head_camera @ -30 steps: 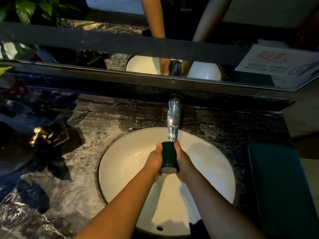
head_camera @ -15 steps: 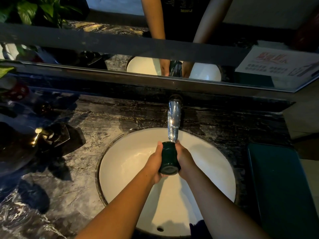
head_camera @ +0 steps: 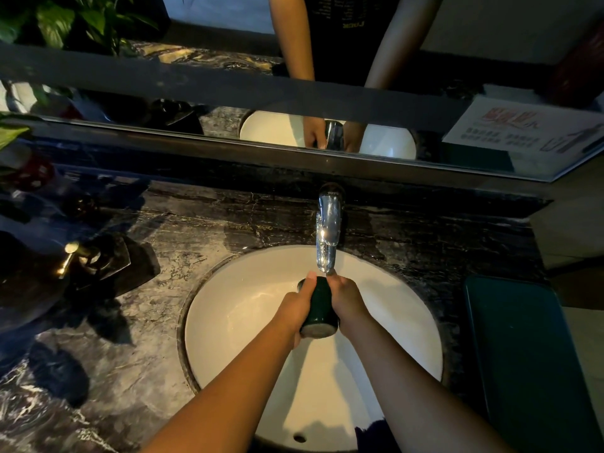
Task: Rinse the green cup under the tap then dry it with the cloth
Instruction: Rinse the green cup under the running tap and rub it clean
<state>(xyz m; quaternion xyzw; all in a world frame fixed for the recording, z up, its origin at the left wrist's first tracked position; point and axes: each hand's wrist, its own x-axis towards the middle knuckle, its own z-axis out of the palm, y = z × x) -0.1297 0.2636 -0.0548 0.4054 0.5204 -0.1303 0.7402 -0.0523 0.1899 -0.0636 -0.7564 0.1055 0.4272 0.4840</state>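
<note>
A dark green cup (head_camera: 319, 305) lies tilted between both hands over the white basin (head_camera: 228, 308). Its base faces me and its mouth points away, right under the spout of the chrome tap (head_camera: 328, 233). My left hand (head_camera: 295, 308) grips its left side and my right hand (head_camera: 348, 297) its right side. Whether water runs I cannot make out in the dim light. A dark cloth (head_camera: 376, 433) peeks in at the basin's near rim, mostly hidden by my right forearm.
The basin is sunk in a dark marble counter (head_camera: 147, 354). A green tray (head_camera: 529, 361) lies on the right. A dark soap dispenser with a brass pump (head_camera: 75, 256) stands on the left, with plants beyond. A mirror (head_camera: 294, 93) runs behind the tap.
Both hands have tipped the cup further, so its base now faces me and its mouth sits under the spout. The hands stayed over the basin's middle.
</note>
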